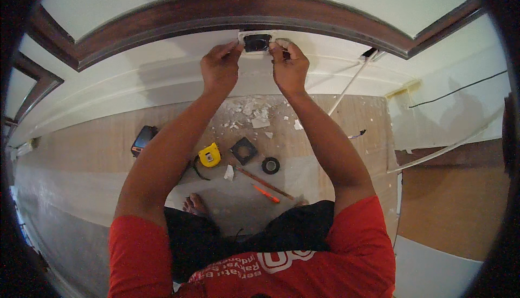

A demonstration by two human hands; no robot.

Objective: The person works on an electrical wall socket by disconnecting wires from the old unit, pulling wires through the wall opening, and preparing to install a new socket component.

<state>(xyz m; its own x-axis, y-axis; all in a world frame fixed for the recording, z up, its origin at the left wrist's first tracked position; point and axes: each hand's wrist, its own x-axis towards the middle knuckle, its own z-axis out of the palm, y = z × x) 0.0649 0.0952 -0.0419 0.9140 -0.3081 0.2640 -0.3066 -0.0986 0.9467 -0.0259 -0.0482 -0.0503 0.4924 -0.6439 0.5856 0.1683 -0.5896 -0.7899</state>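
Both my arms reach out to the white wall below a dark wooden trim. A small wall socket [257, 42] with a pale rectangular frame and a dark centre sits there at the wall. On its left edge my left hand [221, 66] is closed, thumb and fingers pinching the frame. My right hand [291, 69] pinches the right edge, its fingers curled. Whether the socket rests fully in the wall or stands slightly out of it, I cannot tell.
Broken plaster [254, 113] litters the floor below. Nearer lie a yellow tape measure [209, 155], a black square plate [244, 151], a black tape roll [270, 165], a brown stick [265, 182] and an orange-handled tool [266, 193]. A white cable [351, 84] hangs from a wall opening at right.
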